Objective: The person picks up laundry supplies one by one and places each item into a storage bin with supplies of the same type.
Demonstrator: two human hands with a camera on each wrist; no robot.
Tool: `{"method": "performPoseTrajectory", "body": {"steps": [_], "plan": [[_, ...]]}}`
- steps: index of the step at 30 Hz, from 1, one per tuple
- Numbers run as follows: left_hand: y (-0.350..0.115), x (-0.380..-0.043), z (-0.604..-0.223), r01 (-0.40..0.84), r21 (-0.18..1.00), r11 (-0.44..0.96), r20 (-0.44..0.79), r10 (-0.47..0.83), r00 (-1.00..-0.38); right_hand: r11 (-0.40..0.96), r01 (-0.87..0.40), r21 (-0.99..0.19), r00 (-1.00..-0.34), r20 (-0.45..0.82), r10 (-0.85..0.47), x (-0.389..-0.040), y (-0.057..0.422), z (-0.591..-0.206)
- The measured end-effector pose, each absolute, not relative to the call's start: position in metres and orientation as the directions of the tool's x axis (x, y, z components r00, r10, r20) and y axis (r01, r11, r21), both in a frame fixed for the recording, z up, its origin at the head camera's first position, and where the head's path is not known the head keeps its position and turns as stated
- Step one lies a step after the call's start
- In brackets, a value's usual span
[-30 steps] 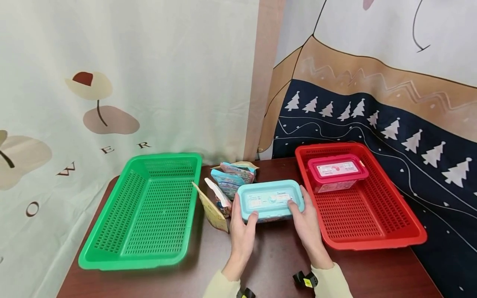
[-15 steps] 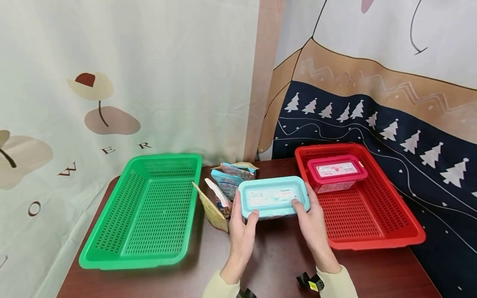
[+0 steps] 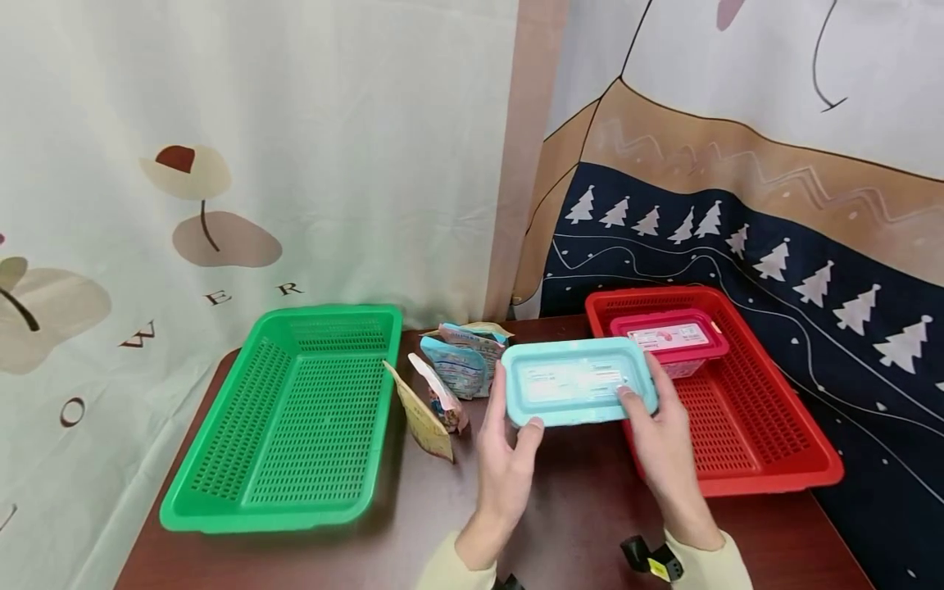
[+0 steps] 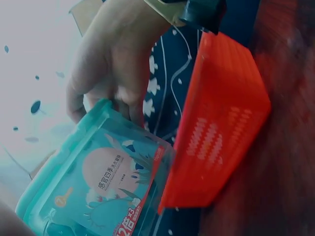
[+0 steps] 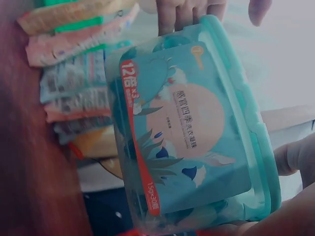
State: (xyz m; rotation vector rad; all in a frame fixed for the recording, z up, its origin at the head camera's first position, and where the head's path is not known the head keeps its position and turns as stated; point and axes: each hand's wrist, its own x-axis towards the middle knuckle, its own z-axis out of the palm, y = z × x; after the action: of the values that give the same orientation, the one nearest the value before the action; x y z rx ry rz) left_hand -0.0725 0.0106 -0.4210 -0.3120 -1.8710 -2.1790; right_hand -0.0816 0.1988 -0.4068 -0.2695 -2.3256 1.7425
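Between both hands is a clear plastic tub with a turquoise lid (image 3: 575, 381), its printed label (image 5: 192, 123) facing the right wrist camera. My left hand (image 3: 505, 467) grips its left end, thumb on the lid's front edge. On the other end, my right hand (image 3: 664, 442) holds it with the thumb over the lid. The tub is raised above the table and overlaps the left rim of the red basket (image 3: 804, 467) in the head view. A similar tub with a crimson lid (image 3: 671, 336) sits in that basket, at its back.
A green basket (image 3: 313, 426) stands on the left of the brown table (image 3: 560, 524). Several upright pouches (image 3: 457, 369) stand in a row between the baskets, a yellow pouch (image 3: 420, 414) nearest the front. Printed curtains (image 3: 398, 164) hang behind the table.
Both hands have carried the turquoise-lidded tub to the right and slightly up, from beside the pouches toward the red basket. The baskets and pouches have stayed put.
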Motion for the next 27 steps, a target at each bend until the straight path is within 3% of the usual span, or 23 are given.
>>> {"method": "performPoseTrajectory", "body": {"steps": [11, 19, 27], "plan": [[0.058, -0.072, -0.401, 0.331, 0.929, -0.167, 0.350, 0.106, -0.931, 0.316, 0.056, -0.947, -0.930, 0.066, 0.362, -0.076, 0.261, -0.381], [0.098, -0.078, -0.393, 0.247, 0.950, -0.191, 0.287, 0.226, -0.931, -0.059, -0.018, -0.998, -0.918, -0.007, 0.396, -0.083, 0.309, -0.384], [0.127, -0.081, -0.397, 0.156, 0.970, -0.189, 0.209, 0.305, -0.929, -0.141, -0.017, -0.990, -0.894, -0.048, 0.445, -0.088, 0.344, -0.392]]}}
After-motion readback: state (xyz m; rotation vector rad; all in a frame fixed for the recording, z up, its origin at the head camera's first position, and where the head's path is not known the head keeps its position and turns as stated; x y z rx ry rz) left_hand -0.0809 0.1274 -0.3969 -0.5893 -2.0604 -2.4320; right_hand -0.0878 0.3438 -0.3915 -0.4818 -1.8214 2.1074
